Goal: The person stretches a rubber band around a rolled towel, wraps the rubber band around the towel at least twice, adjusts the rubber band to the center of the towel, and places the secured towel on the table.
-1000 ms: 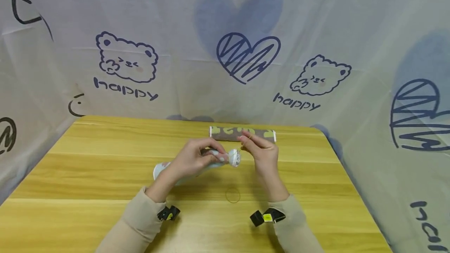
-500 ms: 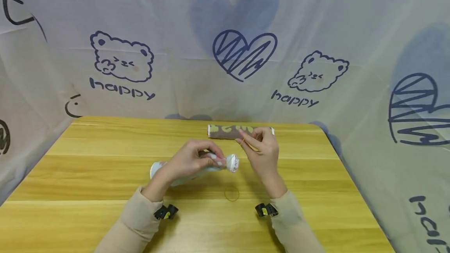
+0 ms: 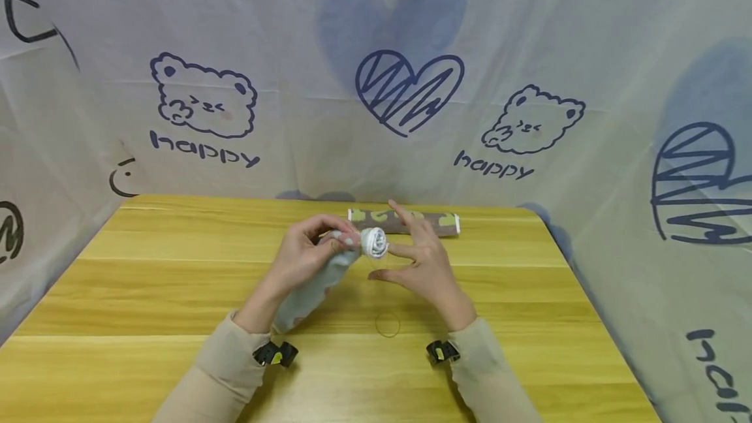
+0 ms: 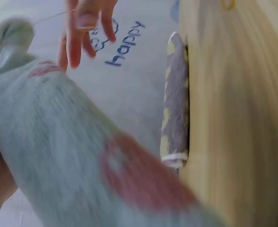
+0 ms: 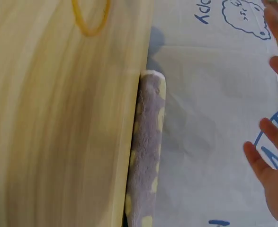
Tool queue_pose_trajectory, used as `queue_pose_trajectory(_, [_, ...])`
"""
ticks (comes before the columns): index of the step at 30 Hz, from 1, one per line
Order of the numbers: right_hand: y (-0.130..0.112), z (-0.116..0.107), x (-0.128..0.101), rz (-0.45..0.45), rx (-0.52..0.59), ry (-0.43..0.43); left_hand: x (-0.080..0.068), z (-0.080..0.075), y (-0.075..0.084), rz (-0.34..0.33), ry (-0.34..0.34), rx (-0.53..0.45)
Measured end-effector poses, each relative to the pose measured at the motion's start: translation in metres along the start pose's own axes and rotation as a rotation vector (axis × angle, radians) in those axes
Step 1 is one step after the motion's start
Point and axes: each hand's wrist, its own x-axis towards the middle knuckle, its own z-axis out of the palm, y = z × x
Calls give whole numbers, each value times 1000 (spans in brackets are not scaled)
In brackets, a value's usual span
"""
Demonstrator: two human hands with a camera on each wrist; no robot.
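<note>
The left hand (image 3: 305, 250) grips a rolled pale blue-grey cloth with pink patches (image 3: 329, 273) near its upper end, fingers and thumb curled round the roll just below its tip. The roll is lifted off the yellow wooden table (image 3: 176, 292) and tilts up towards the far side, its spiral white end (image 3: 373, 241) showing above the fingers and its lower end hanging down beside the left wrist. In the left wrist view the same cloth (image 4: 67, 142) fills the near field, blurred, with a pink patch on its side.

The right hand (image 3: 420, 260) is spread, its fingers straight and fanned apart, just right of the rolled tip; its index finger reaches close to the white end, though contact cannot be told. A thin yellowish rubber band (image 4: 53, 16) runs taut from the cloth's tip to the right hand's fingers (image 4: 77, 33) in the left wrist view; in the right wrist view a short piece of it shows by the fingers (image 5: 276, 52).

Behind both hands, along the far edge of the table, lies a rolled brown towel with yellow-green spots and white ends (image 3: 405, 222), well apart from the lifted cloth. A second thin rubber band (image 3: 388, 324) lies flat as a loop on the table between the two wrists. A pale printed sheet with bears, hearts and the word "happy" (image 3: 376, 83) hangs around the table.
</note>
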Motion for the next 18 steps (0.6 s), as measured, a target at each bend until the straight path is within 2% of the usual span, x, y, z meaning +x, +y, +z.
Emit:
queue_pose_trajectory(4, [-11,1,3,18,122,-90,1,9,0,4,206,51])
queue_pose_trajectory(6, [-15,3,5,5,176,-98,2,13,0,-7,299,65])
queue_pose_trajectory(8, [-17,5,5,-22,215,-76,2,16,-1,-8,362,62])
queue_pose_trajectory(11, [-19,8,6,-71,224,-16,2,19,-3,-8,406,68])
queue_pose_trajectory(18, [-27,15,11,-203,172,166,2,27,-8,-67,454,85])
